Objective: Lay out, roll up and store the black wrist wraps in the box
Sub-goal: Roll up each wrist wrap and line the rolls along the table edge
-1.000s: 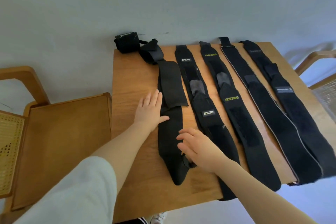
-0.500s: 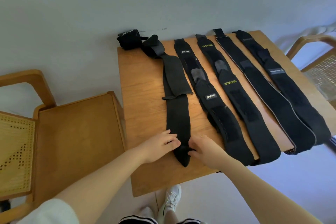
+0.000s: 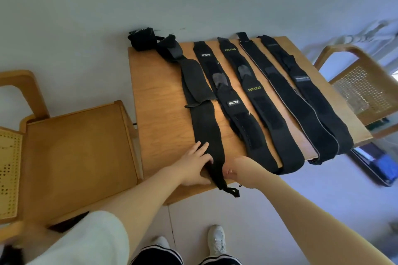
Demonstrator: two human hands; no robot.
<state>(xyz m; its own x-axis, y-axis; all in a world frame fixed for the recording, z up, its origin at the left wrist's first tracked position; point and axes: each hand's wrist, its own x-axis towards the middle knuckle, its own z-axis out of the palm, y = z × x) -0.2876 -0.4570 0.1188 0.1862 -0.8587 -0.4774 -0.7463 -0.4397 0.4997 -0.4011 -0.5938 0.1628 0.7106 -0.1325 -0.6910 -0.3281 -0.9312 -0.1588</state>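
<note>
While the left hand [image 3: 195,164] presses flat, the right hand [image 3: 235,169] seemingly pinches the leftmost wrap [image 3: 206,127].

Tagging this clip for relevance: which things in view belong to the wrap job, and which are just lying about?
Job: leftmost wrap under both hands; four more laid-out wraps, e.g. XUEYING wrap; rolled wrap; left hand; right hand.
Lying about: wooden table; two cane chairs, e.g..

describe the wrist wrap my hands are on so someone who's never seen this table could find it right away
On the wooden table, five black wraps lie side by side. Yours is the leftmost wrap, with the left hand and right hand at its near end. Unlike its neighbours, it shows no printed label.
</note>
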